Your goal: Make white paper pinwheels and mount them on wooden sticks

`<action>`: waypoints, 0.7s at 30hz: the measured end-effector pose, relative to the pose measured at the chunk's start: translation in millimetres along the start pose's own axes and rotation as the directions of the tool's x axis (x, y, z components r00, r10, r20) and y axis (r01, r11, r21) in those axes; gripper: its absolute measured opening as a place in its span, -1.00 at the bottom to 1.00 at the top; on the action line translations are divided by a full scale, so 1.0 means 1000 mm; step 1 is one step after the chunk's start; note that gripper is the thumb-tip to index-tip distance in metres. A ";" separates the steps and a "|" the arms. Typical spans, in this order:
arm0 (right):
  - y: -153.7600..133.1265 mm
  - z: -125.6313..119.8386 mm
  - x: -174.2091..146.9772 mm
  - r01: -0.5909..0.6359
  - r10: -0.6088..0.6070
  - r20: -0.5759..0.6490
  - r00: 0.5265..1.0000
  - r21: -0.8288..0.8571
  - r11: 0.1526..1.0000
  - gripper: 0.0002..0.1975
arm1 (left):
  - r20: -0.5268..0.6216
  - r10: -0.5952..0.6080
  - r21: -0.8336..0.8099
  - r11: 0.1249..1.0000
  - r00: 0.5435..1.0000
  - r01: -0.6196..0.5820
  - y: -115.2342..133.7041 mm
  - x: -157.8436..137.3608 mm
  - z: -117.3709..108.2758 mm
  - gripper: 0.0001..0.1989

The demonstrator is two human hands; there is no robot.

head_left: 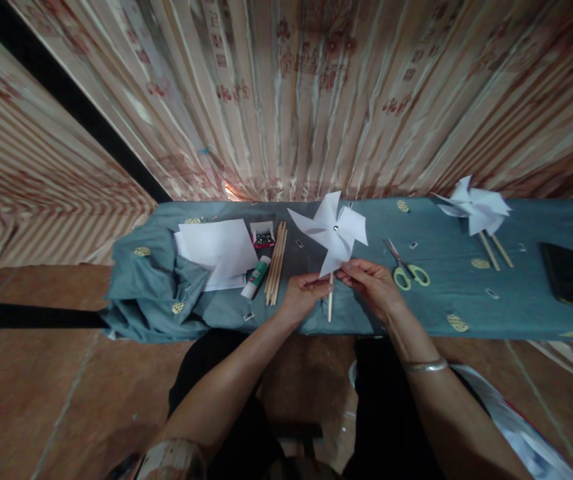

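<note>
A white paper pinwheel (330, 233) on a thin wooden stick is held up in front of me, with a silvery pin at its centre. My left hand (302, 297) is closed, its fingers pinching the stick just below the blades. On the other side, my right hand (370, 287) is closed at the pinwheel's lower edge, thumb and fingertips touching the paper. Right of that hand lie scissors (406, 270) with yellow-green handles, blades pointing away. Left of my hands are a bundle of wooden sticks (277, 263) and a glue stick (256, 277).
White paper sheets (219, 250) are stacked at the left on the blue-green cloth (446, 287). A small box of dark, shiny pins (263, 237) sits beside them. Finished-looking pinwheels (479, 207) lie at the back right, near a black phone (571, 277). A curtain (311, 100) hangs behind the table.
</note>
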State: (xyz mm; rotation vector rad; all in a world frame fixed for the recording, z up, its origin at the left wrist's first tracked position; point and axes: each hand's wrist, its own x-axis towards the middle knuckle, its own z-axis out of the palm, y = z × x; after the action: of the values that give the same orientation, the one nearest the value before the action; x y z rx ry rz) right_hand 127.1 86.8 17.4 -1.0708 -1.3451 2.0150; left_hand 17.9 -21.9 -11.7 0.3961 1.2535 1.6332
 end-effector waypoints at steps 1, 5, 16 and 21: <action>0.000 0.001 0.000 0.008 -0.008 0.006 1.000 -0.011 1.000 -0.63 | 0.009 0.005 0.005 1.000 1.000 -0.005 0.000 0.000 0.000 -0.61; 0.001 0.002 0.000 0.032 -0.031 0.018 0.999 -0.060 0.998 -0.61 | 0.027 0.010 -0.004 1.000 1.000 -0.010 -0.003 0.001 -0.001 -0.58; 0.004 0.006 0.003 0.126 -0.118 0.055 0.992 -0.202 0.971 -0.64 | 0.058 0.013 0.033 0.999 0.998 -0.014 -0.004 0.003 -0.003 -0.56; 0.005 0.005 0.003 0.197 -0.177 0.094 0.980 -0.288 0.937 -0.61 | 0.035 0.016 0.050 0.999 0.999 -0.018 -0.003 0.001 -0.004 -0.57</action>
State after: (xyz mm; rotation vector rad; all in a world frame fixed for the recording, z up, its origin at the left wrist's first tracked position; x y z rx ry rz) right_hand 121.4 84.5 13.0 -0.9616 -1.7564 1.7615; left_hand 15.8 -23.5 -16.0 0.4654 1.2705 1.6047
